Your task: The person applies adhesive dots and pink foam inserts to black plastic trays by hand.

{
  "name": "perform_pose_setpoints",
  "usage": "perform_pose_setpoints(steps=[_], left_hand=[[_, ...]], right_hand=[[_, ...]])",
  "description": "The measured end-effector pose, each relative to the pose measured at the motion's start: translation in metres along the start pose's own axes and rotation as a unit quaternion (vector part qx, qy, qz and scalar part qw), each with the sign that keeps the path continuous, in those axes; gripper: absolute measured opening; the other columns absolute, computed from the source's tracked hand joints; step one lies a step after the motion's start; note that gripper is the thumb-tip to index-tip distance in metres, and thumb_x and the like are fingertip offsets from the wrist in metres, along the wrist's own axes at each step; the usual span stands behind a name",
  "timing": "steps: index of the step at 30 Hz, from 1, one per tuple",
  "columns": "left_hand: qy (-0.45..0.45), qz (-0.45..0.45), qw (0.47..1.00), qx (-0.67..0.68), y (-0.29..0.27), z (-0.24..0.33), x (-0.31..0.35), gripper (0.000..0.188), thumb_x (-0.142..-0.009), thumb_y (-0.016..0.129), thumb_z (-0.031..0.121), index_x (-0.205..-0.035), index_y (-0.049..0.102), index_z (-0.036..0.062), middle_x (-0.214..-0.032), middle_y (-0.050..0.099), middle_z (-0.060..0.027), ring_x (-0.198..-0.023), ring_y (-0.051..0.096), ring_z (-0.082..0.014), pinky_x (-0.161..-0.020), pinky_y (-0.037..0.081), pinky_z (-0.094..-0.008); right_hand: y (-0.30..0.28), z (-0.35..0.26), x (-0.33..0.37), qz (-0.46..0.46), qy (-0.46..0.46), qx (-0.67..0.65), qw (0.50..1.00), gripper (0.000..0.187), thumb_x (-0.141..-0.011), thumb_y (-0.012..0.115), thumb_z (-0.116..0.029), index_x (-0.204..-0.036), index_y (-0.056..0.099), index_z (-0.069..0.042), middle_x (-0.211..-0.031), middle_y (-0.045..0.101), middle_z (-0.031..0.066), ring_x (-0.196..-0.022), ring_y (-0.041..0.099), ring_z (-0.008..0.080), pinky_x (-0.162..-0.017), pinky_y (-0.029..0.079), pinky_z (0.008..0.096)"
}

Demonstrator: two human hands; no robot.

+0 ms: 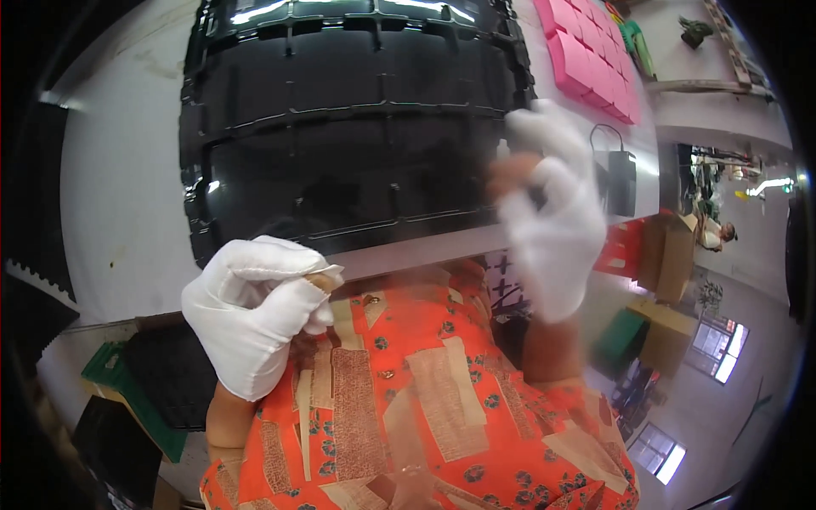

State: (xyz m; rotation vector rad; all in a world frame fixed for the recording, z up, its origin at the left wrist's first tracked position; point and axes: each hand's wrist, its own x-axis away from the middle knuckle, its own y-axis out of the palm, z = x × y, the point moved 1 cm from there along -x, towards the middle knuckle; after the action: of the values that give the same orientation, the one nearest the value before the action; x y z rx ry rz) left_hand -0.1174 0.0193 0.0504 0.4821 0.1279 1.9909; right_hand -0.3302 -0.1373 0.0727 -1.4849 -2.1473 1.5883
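Small white piece: pale, narrow-tipped (502,149), right of centre in the frame, at the right hand's fingertips, over the right side of the black tray; blurred, exact kind can't be told.
Right hand: white glove (557,208), bare fingertips; fingers look closed around the small piece, though blur hides the exact grip.
Left hand: white glove (255,310), left of centre, just off the tray's near edge; fingers curled, tips together; can't tell whether anything is pinched there.
Black tray: glossy, ridged into sections (340,174), upper middle of frame, on the pale desk (115,195).
Grip advice: pinch the piece lightly near its tip, bare fingertips doing the fine work, glove cloth clear of it.
Steadiness: right hand is smeared; slower wrist and a forearm supported near the desk edge should help control.
Left-hand advice: best near the tray's edge, ready to steady it, sleeve and glove off the shiny surface.
Risk: small piece could slip into a tray section; gloves could smudge the gloss.
Right-side surroundings: black box with cable (623,183) near the right hand; pink blocks (591,59) upper right, well apart from left hand.
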Motion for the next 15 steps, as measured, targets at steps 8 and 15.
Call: perform_pose_setpoints(steps=[8, 15], left_hand=[[-0.038, 0.015, 0.998, -0.057, 0.032, 0.000, -0.011, 0.009, -0.086, 0.064, -0.006, -0.093, 0.060, -0.0011, -0.082, 0.068, -0.0154, -0.055, 0.058, -0.0128, -0.048, 0.044, -0.0234], [-0.038, 0.008, 0.997, -0.064, 0.027, -0.004, -0.010, 0.011, -0.089, 0.068, -0.001, -0.095, 0.060, 0.0003, -0.085, 0.068, -0.0163, -0.056, 0.058, -0.0136, -0.049, 0.045, -0.0231]], right_hand=[[-0.002, 0.083, 0.001, -0.058, 0.009, 0.094, 0.994, 0.015, -0.072, 0.074, 0.006, -0.085, 0.074, -0.003, -0.133, 0.064, 0.0117, -0.138, 0.049, 0.0330, -0.110, 0.044, 0.0400], [-0.003, 0.082, -0.021, -0.118, -0.054, 0.103, 0.986, 0.013, -0.068, 0.072, 0.007, -0.077, 0.070, -0.002, -0.131, 0.065, 0.0134, -0.139, 0.047, 0.0369, -0.111, 0.042, 0.0433]])
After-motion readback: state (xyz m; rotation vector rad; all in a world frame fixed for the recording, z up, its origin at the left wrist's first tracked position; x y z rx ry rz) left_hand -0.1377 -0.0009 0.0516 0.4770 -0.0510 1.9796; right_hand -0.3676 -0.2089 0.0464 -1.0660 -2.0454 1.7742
